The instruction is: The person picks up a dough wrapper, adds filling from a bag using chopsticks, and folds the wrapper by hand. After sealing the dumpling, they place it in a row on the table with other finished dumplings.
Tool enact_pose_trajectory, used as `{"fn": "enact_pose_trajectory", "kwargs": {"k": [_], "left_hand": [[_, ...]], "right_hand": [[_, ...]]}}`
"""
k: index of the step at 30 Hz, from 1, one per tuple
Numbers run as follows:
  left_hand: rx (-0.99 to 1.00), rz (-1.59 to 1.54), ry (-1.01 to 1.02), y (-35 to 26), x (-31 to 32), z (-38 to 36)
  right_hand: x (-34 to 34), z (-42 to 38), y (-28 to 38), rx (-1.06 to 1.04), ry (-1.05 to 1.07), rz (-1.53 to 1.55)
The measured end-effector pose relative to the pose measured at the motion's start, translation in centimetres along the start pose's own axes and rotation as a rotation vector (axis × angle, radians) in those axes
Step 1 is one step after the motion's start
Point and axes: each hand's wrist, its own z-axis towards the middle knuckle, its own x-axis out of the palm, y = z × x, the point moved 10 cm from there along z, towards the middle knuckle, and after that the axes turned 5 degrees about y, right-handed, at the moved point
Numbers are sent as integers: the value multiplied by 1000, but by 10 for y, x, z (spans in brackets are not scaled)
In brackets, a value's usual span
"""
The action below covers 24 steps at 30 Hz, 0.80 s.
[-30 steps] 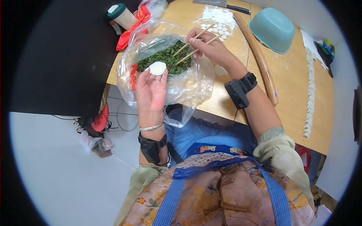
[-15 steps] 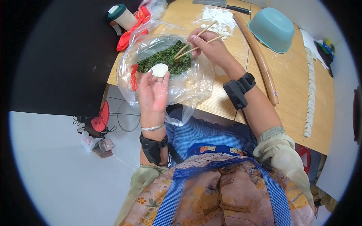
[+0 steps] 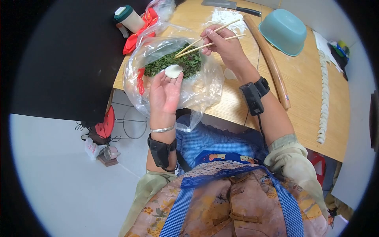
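A round white dough wrapper (image 3: pixel 173 71) lies on the fingertips of my left hand (image 3: pixel 166 93), palm up, at the near edge of the chopped green filling (image 3: pixel 190 63). The filling sits in a clear plastic bag (image 3: pixel 209 89) on the table. My right hand (image 3: pixel 221 42) grips a pair of wooden chopsticks (image 3: pixel 213 44), whose tips are in or just over the greens beyond the wrapper. Another pale wrapper (image 3: pixel 229 74) rests on the table, beside my right wrist.
A long rolling pin (image 3: pixel 270 63) and an upturned blue-green bowl (image 3: pixel 284 31) are on the right, with a row of folded dumplings (image 3: pixel 325 100) farther right. Behind are a cleaver (image 3: pixel 221 4) and white flour (image 3: pixel 227 16). A cup (image 3: pixel 132 20) stands back left.
My left hand has shifted slightly right with the wrapper, which now looks more tilted. The chopstick tips have moved left and a little away from me, and my right hand has moved slightly right.
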Motion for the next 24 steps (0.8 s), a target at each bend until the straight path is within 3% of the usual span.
{"fn": "enact_pose_trajectory", "kwargs": {"k": [5, 16, 24], "left_hand": [[-11, -19, 39, 5, 6, 2], [9, -88, 29, 2, 0, 7], [108, 126, 18, -8, 8, 7]], "right_hand": [[8, -3, -2, 29, 14, 116], [3, -5, -18, 74, 38, 58], [8, -6, -18, 87, 81, 70]]}}
